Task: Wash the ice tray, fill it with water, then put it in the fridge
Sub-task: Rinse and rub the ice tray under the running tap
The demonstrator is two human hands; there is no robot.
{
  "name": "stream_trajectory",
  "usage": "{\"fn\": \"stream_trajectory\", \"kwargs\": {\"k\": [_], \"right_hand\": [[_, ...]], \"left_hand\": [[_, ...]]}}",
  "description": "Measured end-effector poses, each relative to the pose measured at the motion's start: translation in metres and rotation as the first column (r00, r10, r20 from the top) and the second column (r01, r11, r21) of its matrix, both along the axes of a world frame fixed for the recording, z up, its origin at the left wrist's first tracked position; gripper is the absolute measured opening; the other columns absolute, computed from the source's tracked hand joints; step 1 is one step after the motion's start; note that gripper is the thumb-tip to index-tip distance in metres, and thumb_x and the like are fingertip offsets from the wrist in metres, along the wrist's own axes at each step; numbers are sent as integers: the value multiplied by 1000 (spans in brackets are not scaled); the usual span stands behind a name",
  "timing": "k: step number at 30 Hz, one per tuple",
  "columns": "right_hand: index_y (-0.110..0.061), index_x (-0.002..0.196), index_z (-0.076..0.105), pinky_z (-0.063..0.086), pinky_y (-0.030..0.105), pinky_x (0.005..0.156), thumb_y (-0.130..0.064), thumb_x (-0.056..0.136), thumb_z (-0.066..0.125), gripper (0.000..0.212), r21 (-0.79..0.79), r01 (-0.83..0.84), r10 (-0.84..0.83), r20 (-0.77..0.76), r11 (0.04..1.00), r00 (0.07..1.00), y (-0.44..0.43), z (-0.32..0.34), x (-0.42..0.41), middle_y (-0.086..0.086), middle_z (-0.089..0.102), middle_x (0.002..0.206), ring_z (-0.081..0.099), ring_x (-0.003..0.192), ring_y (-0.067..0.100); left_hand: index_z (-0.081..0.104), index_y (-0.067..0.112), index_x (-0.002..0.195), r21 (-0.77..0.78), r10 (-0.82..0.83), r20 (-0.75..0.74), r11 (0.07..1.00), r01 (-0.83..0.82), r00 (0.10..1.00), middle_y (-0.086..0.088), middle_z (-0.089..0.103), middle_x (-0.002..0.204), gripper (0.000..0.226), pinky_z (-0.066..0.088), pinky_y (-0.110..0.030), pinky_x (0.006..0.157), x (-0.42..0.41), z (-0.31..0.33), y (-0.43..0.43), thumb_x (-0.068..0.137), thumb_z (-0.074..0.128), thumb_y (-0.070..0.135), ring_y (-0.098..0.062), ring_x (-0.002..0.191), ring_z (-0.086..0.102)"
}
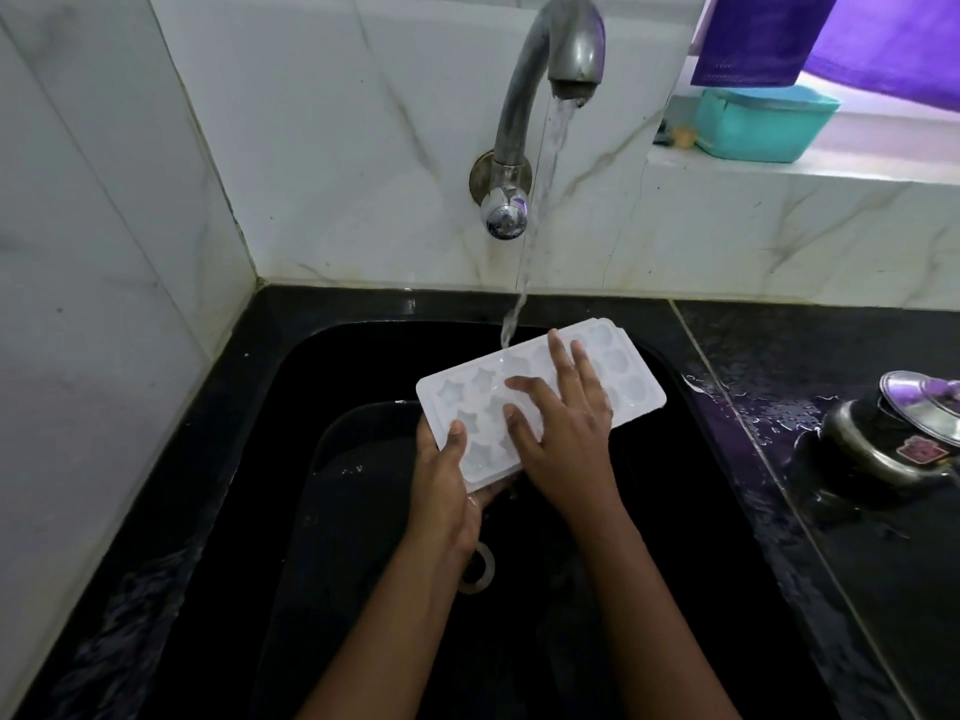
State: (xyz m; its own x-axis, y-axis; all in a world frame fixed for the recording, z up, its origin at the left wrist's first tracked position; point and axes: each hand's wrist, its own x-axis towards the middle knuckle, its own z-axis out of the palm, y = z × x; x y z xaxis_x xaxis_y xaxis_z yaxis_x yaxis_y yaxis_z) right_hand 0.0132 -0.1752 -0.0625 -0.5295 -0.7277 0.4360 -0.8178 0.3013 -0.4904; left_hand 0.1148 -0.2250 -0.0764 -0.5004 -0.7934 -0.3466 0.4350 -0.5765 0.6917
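A white ice tray (pixel 631 379) with star and shell shaped cells is held over the black sink (pixel 322 511), tilted with its far end higher. My left hand (pixel 447 491) grips its near corner, thumb on top and fingers underneath. My right hand (pixel 563 423) lies flat on the tray's cells with its fingers spread. Water runs from the metal tap (pixel 558 49) and the stream (pixel 540 200) lands on the tray's far long edge.
The sink drain (pixel 480 566) sits below my left wrist. A steel pot with a lid (pixel 898 433) stands on the wet black counter (pixel 857 537) at the right. A teal box (pixel 758 124) and purple cloth (pixel 769 33) are on the ledge behind.
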Motion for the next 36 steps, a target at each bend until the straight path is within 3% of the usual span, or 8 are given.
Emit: {"fn": "stream_trajectory", "kwargs": {"k": [9, 12, 19, 23, 25, 28, 32, 36], "right_hand": [[-25, 102, 66, -2, 52, 113, -50, 91, 32, 44, 259, 15, 38, -201, 966, 979, -12, 11, -11, 0, 1, 160, -9, 146, 19], [-27, 108, 64, -9, 47, 113, -52, 94, 37, 38, 383, -24, 87, -149, 924, 985, -11, 16, -18, -5, -9, 159, -17, 144, 14], [-31, 121, 56, -9, 48, 113, -58, 93, 31, 46, 444, -53, 142, -170, 894, 975, -8, 15, -18, -7, -10, 159, -17, 144, 13], [-28, 97, 66, -6, 48, 112, -58, 89, 22, 54, 319, 40, 65, -313, 947, 947, -8, 11, -19, -1, 4, 159, -2, 146, 19], [-27, 107, 64, -6, 48, 112, -60, 88, 21, 56, 337, -13, 139, -352, 941, 925, -9, 6, -15, -4, -1, 158, -7, 146, 16], [-33, 118, 58, -12, 46, 112, -64, 83, 8, 69, 408, -63, 174, -242, 911, 954, -8, 13, -25, -6, -8, 159, -21, 142, 10], [-29, 111, 63, -7, 48, 113, -60, 88, 18, 59, 351, -48, 176, -343, 935, 923, -12, 14, -18, -3, -1, 159, -11, 145, 14], [-32, 118, 59, -11, 47, 113, -64, 88, 15, 62, 448, -96, 211, -213, 889, 954, -10, 16, -24, -8, -12, 158, -25, 140, 8]], "left_hand": [[57, 37, 117, 55, -49, -81, 997, 54, 995, 2, 74, 101, 27, 59, -43, 60, -12, 3, 10, 101, 42, 20, -18, 80, 73], [53, 35, 130, 47, -44, -51, 998, 46, 998, -2, 70, 114, 32, 59, -44, 64, -11, 1, 12, 101, 43, 24, -20, 89, 71], [56, 35, 121, 83, -14, -93, 996, 22, 996, -1, 72, 104, 29, 58, -48, 68, -14, 1, 12, 102, 40, 21, -21, 86, 72], [54, 36, 125, 67, -35, -89, 997, 41, 995, 0, 73, 105, 31, 60, -46, 66, -16, 0, 15, 101, 42, 20, -21, 88, 72], [54, 36, 126, 60, -16, -81, 998, 21, 997, 0, 73, 105, 31, 59, -46, 66, -16, -1, 13, 101, 43, 20, -21, 88, 71], [53, 32, 129, 51, 4, -91, 999, 0, 996, -2, 73, 107, 33, 59, -47, 70, -14, -3, 12, 101, 42, 18, -23, 90, 72], [50, 33, 133, 23, 10, -62, 1000, -9, 998, 2, 73, 106, 37, 58, -44, 65, -15, -6, 11, 101, 44, 17, -19, 88, 72], [50, 29, 134, -19, 4, -64, 1000, -5, 998, 1, 74, 106, 37, 58, -47, 71, -13, -7, 11, 101, 43, 12, -22, 94, 72]]}}
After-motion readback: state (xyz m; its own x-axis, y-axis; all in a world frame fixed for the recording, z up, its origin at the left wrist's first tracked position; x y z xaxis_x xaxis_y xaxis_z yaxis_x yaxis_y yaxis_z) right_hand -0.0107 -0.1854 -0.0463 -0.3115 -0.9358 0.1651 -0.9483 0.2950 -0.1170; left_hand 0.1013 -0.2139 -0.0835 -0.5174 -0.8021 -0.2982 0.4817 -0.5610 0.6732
